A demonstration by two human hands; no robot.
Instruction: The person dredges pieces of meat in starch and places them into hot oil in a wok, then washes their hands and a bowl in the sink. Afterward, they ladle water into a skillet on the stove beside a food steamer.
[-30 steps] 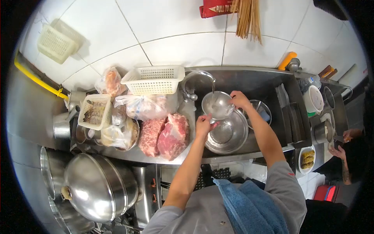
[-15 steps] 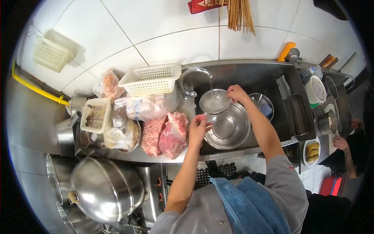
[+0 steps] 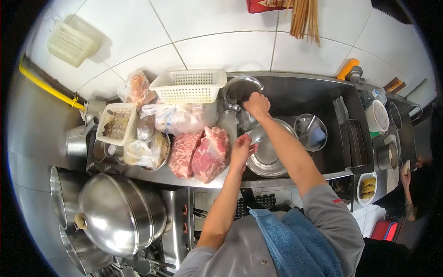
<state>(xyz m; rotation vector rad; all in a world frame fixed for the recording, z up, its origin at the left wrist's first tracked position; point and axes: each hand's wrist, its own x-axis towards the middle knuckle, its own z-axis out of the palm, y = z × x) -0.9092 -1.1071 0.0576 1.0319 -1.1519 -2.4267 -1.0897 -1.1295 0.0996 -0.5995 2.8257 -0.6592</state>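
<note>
My right hand [image 3: 257,106] is closed beside the spout of the curved faucet [image 3: 243,79]. A small metal bowl [image 3: 247,121] shows partly beneath it, apparently gripped at the rim, which the hand hides. My left hand [image 3: 243,150] has loosely bent fingers apart and appears to hold nothing. Those fingers are near the left edge of a large metal bowl [image 3: 266,159] in the sink [image 3: 300,90]; my right forearm covers part of that bowl. Farther right, another metal bowl [image 3: 325,141] contains a bluish thing and a handled utensil.
Two raw meat pieces [image 3: 210,154] lie left of the sink, beside bagged food [image 3: 180,117] and white perforated baskets [image 3: 187,87]. A large domed metal lid [image 3: 113,214] sits at lower left. At far right, a co-worker's hand [image 3: 406,171] is near a pot [image 3: 386,156].
My right hand has moved left toward the faucet, and the small bowl has shifted left under it. My left hand has dropped slightly away from that bowl. The view has shifted.
</note>
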